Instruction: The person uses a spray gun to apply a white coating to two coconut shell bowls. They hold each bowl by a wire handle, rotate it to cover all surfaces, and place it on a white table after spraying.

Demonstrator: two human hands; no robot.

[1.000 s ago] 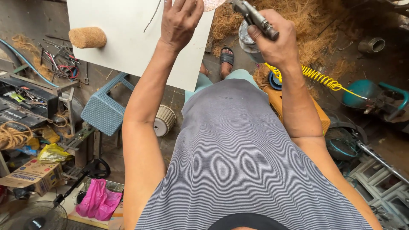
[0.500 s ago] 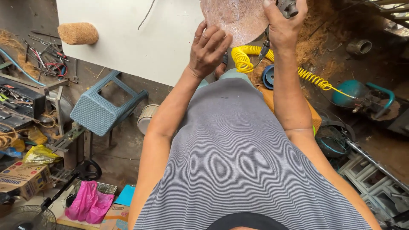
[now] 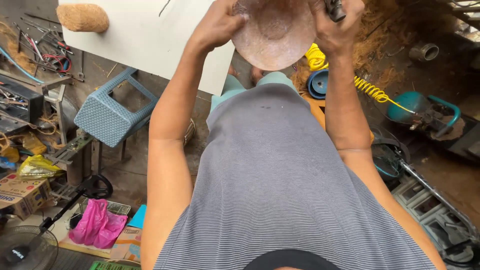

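1. Your left hand (image 3: pixel 217 25) is curled around the left rim of a round, pale brown half shell (image 3: pixel 274 32), fingers closed on its edge, and holds it up near the top of the view.
2. Your right hand (image 3: pixel 337 27) is clenched around the dark grip of a tool (image 3: pixel 334 9). The same hand presses against the right side of the half shell, so the shell sits between your two hands. Most of the tool is cut off by the top edge, and its kind cannot be told.
3. The half shell hangs above your lap, in front of the white worktop (image 3: pixel 150 35) and off its near right corner.
4. On the far left of the worktop lies a brown fibrous lump (image 3: pixel 82 17), well apart from both hands.
5. A coiled yellow hose (image 3: pixel 367 87) runs just below your right wrist, past a blue round object (image 3: pixel 320 85) on the floor, toward a teal machine (image 3: pixel 415 107) at the right.
6. A blue woven-pattern stool (image 3: pixel 112 112) lies tipped on its side on the floor, left of your left forearm.
7. At lower left sit a pink bag (image 3: pixel 97 227), a cardboard box (image 3: pixel 22 195) and a black fan (image 3: pixel 25 250), all far from the hands.
8. Brown coir fibre (image 3: pixel 380 35) is heaped on the floor behind your right hand.
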